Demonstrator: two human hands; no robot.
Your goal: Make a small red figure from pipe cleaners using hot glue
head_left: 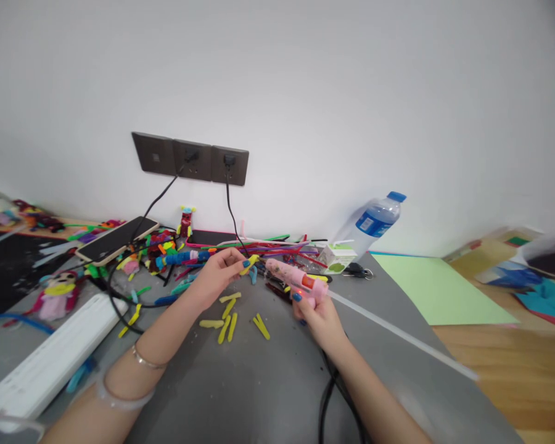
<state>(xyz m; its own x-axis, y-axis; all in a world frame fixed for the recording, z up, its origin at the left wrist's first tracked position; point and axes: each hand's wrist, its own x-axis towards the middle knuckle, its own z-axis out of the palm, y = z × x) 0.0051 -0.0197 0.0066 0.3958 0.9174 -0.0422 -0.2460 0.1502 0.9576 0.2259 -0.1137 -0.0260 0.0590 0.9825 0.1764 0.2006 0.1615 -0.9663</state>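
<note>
My right hand [321, 320] is wrapped round the grip of a pink hot glue gun [287, 271], whose nozzle points left. A long translucent glue stick [398, 333] sticks out of its back end. Between the thumb and fingertips of my left hand [222, 274] is a small yellow pipe cleaner piece [250, 264], close to the nozzle. Whether the nozzle touches it I cannot tell. Below, several short yellow pipe cleaner pieces [226, 325] lie loose on the grey table [222, 388].
A white power strip [60, 351], a phone [118, 240] and a pink doll figure [60, 293] are at left. Colourful pipe cleaners [282, 246] lie along the wall. A water bottle [377, 222] leans behind a small box [337, 258]. Green paper [435, 287] lies right; black cables [333, 394] hang in front.
</note>
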